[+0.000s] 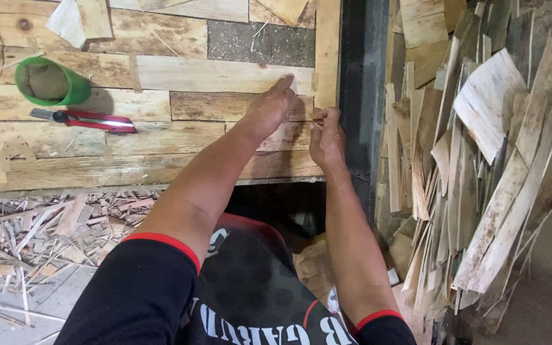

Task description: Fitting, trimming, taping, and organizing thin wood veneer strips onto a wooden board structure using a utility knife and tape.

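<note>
No packages, labels, signs or screens in view, only white lettering on the person's black shirt (pixel 250 319)

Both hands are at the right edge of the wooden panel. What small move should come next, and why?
Probably press the small veneer piece flat against the upright edge strip: the left hand already holds the panel beside it, and the right hand pinches that piece at the seam.

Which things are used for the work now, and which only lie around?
In use: left hand pressing the pale wooden strips of the patchwork board; right hand at the upright edge strip.
Lying about: green cup, red utility knife, offcut pile, floor shavings.
</note>
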